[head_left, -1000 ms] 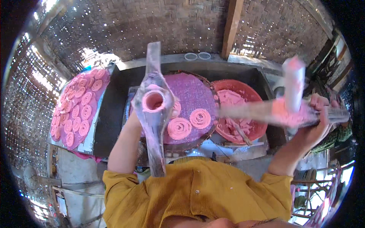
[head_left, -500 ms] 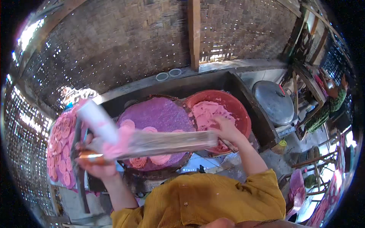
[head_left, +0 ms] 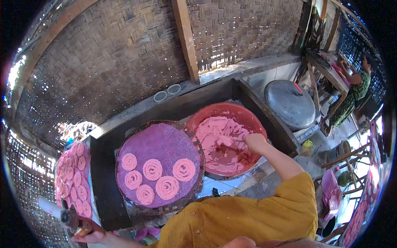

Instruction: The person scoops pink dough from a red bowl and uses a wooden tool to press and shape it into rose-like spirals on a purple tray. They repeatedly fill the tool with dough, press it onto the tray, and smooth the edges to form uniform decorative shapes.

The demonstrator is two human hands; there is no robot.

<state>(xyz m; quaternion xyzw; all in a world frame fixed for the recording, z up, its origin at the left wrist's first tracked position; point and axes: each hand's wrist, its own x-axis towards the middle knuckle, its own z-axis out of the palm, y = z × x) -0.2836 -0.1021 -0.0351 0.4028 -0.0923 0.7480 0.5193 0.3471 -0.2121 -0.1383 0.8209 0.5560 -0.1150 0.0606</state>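
My left hand [head_left: 94,234] is low at the left edge, wrapped round a hand press with a white tube [head_left: 50,207] and an orange part by the fingers. Inside the red basin [head_left: 258,120], my right hand [head_left: 255,143] is closed at the right side of soft pink dough [head_left: 213,131]. A slim thing smeared with pink seems to reach from its fingers into the dough; its kind cannot be made out. Left of the basin lies a round tray [head_left: 165,138] covered in purple, bearing several pink dough rosettes [head_left: 167,187] on its nearer half.
A dark trough-like frame [head_left: 108,165] surrounds tray and basin. More rosettes lie on a sheet [head_left: 85,173] at the left. Two small rings [head_left: 174,89] rest on the back ledge. Right of the frame stands a lidded metal pot [head_left: 289,104]; farther off, a person [head_left: 356,93] works at a table.
My left hand has swung the press down and left, away from above the tray, uncovering the rosettes. My right hand has moved deeper into the basin. The view has shifted.
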